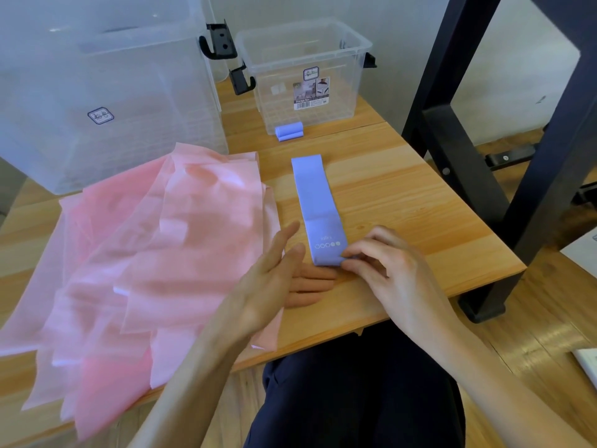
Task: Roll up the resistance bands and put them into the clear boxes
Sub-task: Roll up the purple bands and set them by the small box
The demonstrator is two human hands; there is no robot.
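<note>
With one rolled band [289, 131] still outside the small box [303, 76], my right hand [387, 273] pinches the flat band's [318, 205] near end; left hand [274, 276] open; pink bands [155, 253] untouched.

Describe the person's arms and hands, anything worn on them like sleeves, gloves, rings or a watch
Both the left hand and the right hand are bare, with no gloves, rings or watch visible. The forearms are uncovered as far as the frame shows, so no sleeves appear. Nails are short and unpainted.

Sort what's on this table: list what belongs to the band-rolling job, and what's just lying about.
Job: flat purple band, rolled purple band, small clear box, large clear box, pink bands.
Lying about: black frame, white paper.
</note>
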